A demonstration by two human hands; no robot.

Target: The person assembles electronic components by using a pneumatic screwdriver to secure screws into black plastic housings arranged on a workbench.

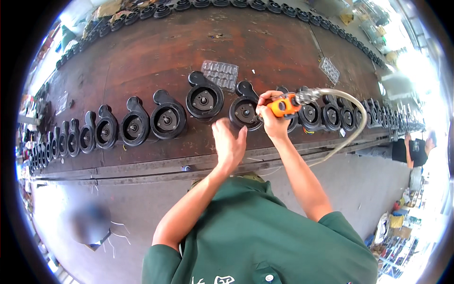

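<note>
My right hand (275,122) is closed around an orange air screwdriver (283,107), whose metal fitting joins a pale hose. The tool lies over the right side of a round black blower housing (245,113); its tip is hidden by my fingers. At that housing's lower left, my left hand (229,144) has its thumb apart from its fingers and holds nothing; I cannot tell whether it touches the rim. Just left, another black blower housing (204,100) sits farther back than its neighbours, its round side facing up with a metal shaft in the middle.
More housings (168,120) line the table's near edge on both sides, and another row (220,2) runs along the far edge. Clear plastic trays (220,74) lie on the brown table (161,52). The hose (362,124) loops down past the edge. A person (416,150) is at far right.
</note>
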